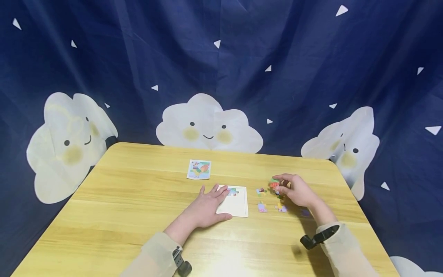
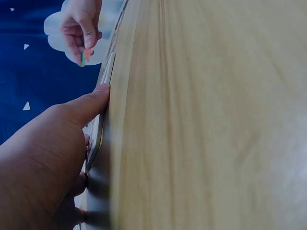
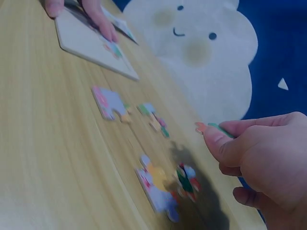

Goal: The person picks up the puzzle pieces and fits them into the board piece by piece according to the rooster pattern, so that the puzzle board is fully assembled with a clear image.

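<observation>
A white puzzle tray [image 1: 235, 207] lies on the wooden table [image 1: 138, 200], with one coloured piece [image 1: 232, 191] set in its far corner. My left hand [image 1: 207, 206] rests flat on the tray's left side, fingers straight; in the left wrist view its thumb [image 2: 91, 103] lies against the tray's edge [image 2: 96, 139]. My right hand [image 1: 294, 189] is lifted just above the table and pinches a red and green puzzle piece [image 1: 274, 184] [image 3: 213, 128] between thumb and forefinger. Several loose pieces [image 1: 262, 207] [image 3: 109, 101] lie on the table under and left of it.
A small picture card [image 1: 199, 169] lies on the table beyond the tray. A dark blue curtain with white clouds [image 1: 207, 127] hangs behind the table. Bare wood stretches to the left and along the near edge.
</observation>
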The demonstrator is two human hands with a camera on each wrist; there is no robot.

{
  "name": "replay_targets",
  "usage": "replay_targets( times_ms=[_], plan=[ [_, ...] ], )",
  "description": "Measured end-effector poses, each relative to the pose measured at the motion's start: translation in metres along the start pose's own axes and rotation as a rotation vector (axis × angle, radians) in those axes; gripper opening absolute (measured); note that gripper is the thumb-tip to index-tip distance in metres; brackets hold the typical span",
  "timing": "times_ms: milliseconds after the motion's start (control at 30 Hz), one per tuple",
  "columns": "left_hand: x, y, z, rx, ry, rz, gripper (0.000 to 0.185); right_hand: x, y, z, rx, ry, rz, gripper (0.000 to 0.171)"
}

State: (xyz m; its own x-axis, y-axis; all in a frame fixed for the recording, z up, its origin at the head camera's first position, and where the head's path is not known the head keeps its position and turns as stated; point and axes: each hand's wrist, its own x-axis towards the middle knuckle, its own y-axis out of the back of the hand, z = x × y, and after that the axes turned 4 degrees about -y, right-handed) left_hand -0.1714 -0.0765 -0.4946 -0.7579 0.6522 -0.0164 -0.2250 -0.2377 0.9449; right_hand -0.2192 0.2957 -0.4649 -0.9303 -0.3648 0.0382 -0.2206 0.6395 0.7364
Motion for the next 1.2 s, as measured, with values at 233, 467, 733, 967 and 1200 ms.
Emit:
replay_targets(
  times_ms=[233, 467, 733, 967, 1200],
  plan=[
    [0.001, -0.001, -0.001, 0.009, -0.003, -0.004, 0.092, 0.007, -0.013, -0.013, 0.012, 0.068, -0.011, 0.036],
    [0.001, -0.001, -0.002, 0.017, -0.005, -0.003, 0.092, 0.011, -0.025, -0.023, 0.041, 0.128, 0.004, 0.034],
    [0.001, -0.003, -0.003, 0.015, -0.012, 0.003, 0.092, 0.013, -0.038, -0.032, 0.042, 0.09, -0.019, 0.033],
    [0.002, -0.004, -0.003, 0.026, 0.004, -0.015, 0.093, 0.015, -0.047, -0.037, 0.075, 0.102, -0.029, 0.033],
    [0.002, -0.004, -0.002, 0.026, 0.008, -0.019, 0.093, 0.016, -0.056, -0.039, 0.109, 0.111, -0.04, 0.033]
  ],
)
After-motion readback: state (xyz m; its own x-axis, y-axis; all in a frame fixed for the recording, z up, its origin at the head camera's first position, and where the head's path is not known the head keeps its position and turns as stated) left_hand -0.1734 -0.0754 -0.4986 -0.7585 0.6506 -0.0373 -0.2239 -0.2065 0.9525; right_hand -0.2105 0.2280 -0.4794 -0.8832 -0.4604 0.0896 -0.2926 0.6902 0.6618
